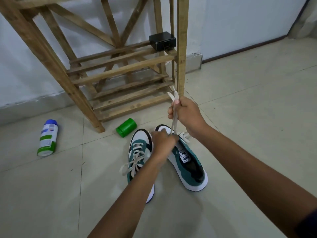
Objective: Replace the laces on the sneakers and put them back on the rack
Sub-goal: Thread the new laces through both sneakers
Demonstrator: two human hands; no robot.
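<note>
Two green, white and black sneakers stand on the tiled floor before a wooden rack (120, 69). The left sneaker (139, 152) is laced and tied with a cream bow. The right sneaker (188, 165) is partly laced near the toe, its tongue exposed. My right hand (186, 115) is raised above it, shut on both ends of the cream lace (173, 121), which runs taut down to the shoe. My left hand (163, 143) is blurred and rests on the right sneaker's front, fingers at the eyelets where the lace comes out.
A green jar (126, 127) lies on its side by the rack's front leg. A white, blue and green spray can (47, 138) lies on the floor at left. A small black box (162, 41) sits on the rack's middle shelf. White walls stand behind.
</note>
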